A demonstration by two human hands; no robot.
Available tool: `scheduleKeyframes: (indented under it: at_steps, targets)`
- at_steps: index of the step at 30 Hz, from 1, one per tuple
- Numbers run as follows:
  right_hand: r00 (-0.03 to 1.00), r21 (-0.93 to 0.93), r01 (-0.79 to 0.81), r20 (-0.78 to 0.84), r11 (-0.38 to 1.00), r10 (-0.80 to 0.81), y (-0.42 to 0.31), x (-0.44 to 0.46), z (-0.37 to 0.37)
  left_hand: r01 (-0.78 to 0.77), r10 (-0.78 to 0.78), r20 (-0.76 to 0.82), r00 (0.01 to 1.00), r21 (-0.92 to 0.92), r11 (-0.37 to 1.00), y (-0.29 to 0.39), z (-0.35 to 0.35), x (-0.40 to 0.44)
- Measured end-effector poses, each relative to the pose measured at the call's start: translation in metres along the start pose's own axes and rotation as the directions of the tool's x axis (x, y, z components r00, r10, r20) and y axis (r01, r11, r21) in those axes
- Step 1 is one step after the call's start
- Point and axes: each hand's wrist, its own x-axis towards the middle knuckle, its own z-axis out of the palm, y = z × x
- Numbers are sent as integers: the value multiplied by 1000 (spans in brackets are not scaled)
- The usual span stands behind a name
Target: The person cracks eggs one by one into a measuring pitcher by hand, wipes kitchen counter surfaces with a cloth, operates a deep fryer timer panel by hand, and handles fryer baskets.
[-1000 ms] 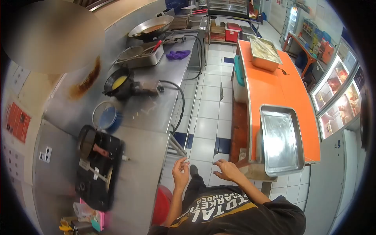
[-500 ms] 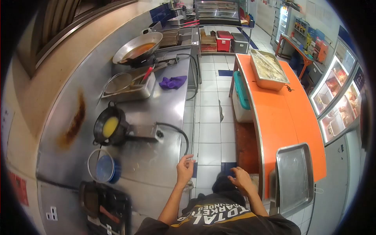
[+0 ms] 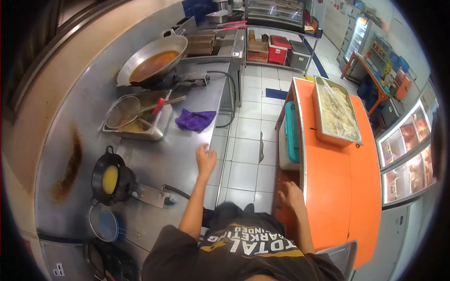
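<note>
My left hand [image 3: 205,160] is raised near the edge of the steel counter [image 3: 154,159], just below a crumpled purple cloth [image 3: 195,120]. Its fingers are loosely bent and apart, touching nothing. Beside the orange table [image 3: 337,187], my right hand [image 3: 292,195] hangs low with fingers apart and empty. Behind the cloth on the left is a steel tray [image 3: 161,127] with a strainer [image 3: 123,112] and a red-handled utensil [image 3: 159,106]. A large wok [image 3: 152,65] of reddish-brown liquid stands farther back.
A small black wok [image 3: 110,180] of yellow liquid sits on a burner at the left. On the orange table is a deep metal tray [image 3: 336,110] of pale food. A teal-lidded box [image 3: 291,133] stands under its left edge. Red and grey coolers [image 3: 278,49] are ahead.
The view has moved forward along the aisle, so both woks and tables have shifted down. My left hand has risen and reached forward toward the purple cloth; my right hand is lower beside the orange table.
</note>
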Motion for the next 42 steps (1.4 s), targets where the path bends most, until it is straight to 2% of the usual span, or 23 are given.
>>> scheduleKeyframes:
  at_steps: [1, 3, 6, 8, 10, 12, 14, 16, 18, 19, 21, 22, 24, 27, 28, 30, 32, 34, 36, 38, 39, 40, 42]
  targets:
    - [1000, -12, 1, 24, 1000, -1, -2, 22, -8, 96, -96, 7, 995, -41, 995, 6, 6, 22]
    - [982, 33, 171, -87, 985, -168, -10, 69, -17, 207, -207, 9, 978, -84, 975, 3, 21, 69]
    - [979, 24, 206, -13, 978, -206, -27, 136, -26, 114, -107, -49, 993, 174, 978, -26, 47, 123]
    - [975, 31, 221, 27, 975, -222, -36, 182, -23, 221, -224, -24, 974, 289, 931, -30, 62, 160]
    - [970, 31, 238, 49, 971, -239, -43, 232, -19, 200, -197, -47, 979, 367, 908, -41, 78, 185]
    - [959, 72, 249, 118, 966, -256, -47, 280, -7, 196, -278, 47, 959, 600, 776, -52, 89, 204]
    - [953, 55, 262, 139, 963, -267, -54, 325, 3, 119, -204, 55, 977, 655, 746, -80, 105, 211]
    - [924, 82, 298, 224, 951, -309, -63, 369, 8, 118, -217, 91, 972, 610, 783, -90, 109, 221]
    - [914, 118, 307, 239, 944, -327, -82, 415, 0, 191, -242, 86, 967, 390, 901, -100, 113, 237]
    - [899, 242, 289, 265, 926, -350, -90, 440, -2, 190, -242, 87, 966, 392, 900, -99, 116, 249]
    - [882, 392, 237, 297, 889, -366, -122, 480, -17, 251, -249, 34, 968, -108, 962, -89, 116, 258]
    - [879, 404, 219, 313, 888, -359, -134, 499, -14, 350, -327, 132, 936, -451, 821, -39, 102, 272]
    - [879, 678, 347, 6, 648, -477, -156, 542, -7, 347, -322, 194, 927, -770, 535, 27, 97, 301]
    - [891, 907, 95, 107, 411, -442, -199, 595, -3, 355, -343, 233, 910, -865, 355, 94, 120, 349]
    - [886, 909, 90, 114, 408, -450, -211, 605, 2, 356, -432, 255, 865, -919, 170, 105, 141, 362]
    - [904, 987, -156, 154, 28, -400, -230, 627, 10, 360, -411, 428, 805, -903, -236, 114, 176, 388]
    - [893, 980, -198, 194, 32, -407, -238, 652, 2, 282, -420, 343, 840, -938, -202, 120, 202, 423]
    - [929, 976, 125, -52, 178, -365, -245, 673, -12, 212, -423, 267, 866, -962, -173, 123, 228, 460]
    - [929, 963, 135, -41, 233, -368, -229, 700, -11, 36, -167, -55, 984, -865, 501, 120, 257, 487]
    - [917, 973, -159, 209, 170, -340, -214, 742, -29, -30, -158, -141, 977, -830, 557, 124, 300, 507]
    - [866, 912, -402, 407, 83, -291, -194, 768, -15, -122, -25, -211, 977, -651, 749, 127, 317, 515]
    - [858, 908, -408, 417, 95, -299, -181, 786, -17, -107, -23, -205, 978, -599, 794, 122, 332, 518]
    - [660, 708, -680, 704, 191, -261, -162, 819, -22, -80, -18, -194, 981, -485, 871, 114, 361, 526]
